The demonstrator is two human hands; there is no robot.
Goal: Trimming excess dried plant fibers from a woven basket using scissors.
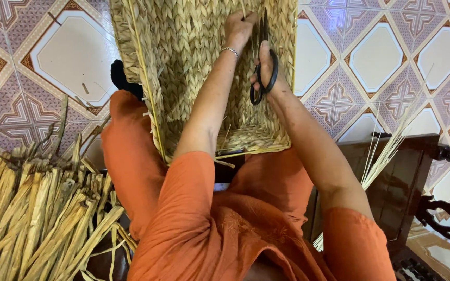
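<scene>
Patterned tile floor (69, 67) beneath you, woven basket (194, 62) tipped on your lap; your left hand (239, 28) pinching a strand inside its wall, your right hand (266, 70) gripping black scissors (262, 62) just beside; dried reed bundle (32, 218) at left.

Basket (183, 62) on lap, stalk bundle (37, 218) left, chair (402, 177) right.

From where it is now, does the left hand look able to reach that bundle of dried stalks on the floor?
Probably yes. The left hand is inside the woven basket, but nothing blocks the stalk bundle beside the left knee; it would only need to withdraw.
</scene>
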